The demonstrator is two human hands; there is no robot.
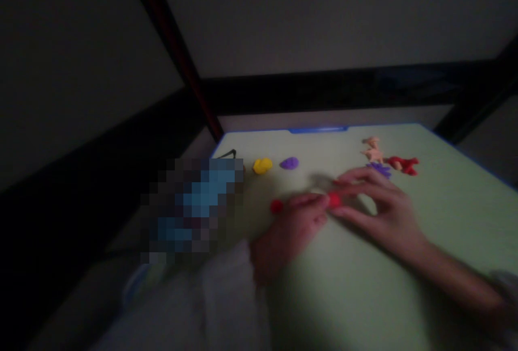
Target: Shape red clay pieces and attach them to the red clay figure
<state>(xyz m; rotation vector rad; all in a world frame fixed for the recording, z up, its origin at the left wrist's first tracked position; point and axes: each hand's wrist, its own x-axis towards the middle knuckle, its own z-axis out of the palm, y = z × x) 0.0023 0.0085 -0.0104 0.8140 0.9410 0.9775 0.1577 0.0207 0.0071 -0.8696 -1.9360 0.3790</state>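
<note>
Both of my hands meet over the middle of the light green table (348,291). My left hand (297,227) is closed, with its fingertips pressed against a small red piece (334,200), soft-looking like modelling clay. The thumb and fingers of my right hand (376,208) pinch that red piece from the other side. A red round bit (276,206) shows just left of my left knuckles; whether it joins the held piece is hidden by my hand. Blur hides the finer shape.
Farther back are a yellow lump (263,166) and a purple oval piece (290,163). Beyond my right hand lie a peach-coloured figure (372,150), a red figure (403,165) and a purple spiky piece (379,170). A pixelated blue patch (206,194) covers the left side.
</note>
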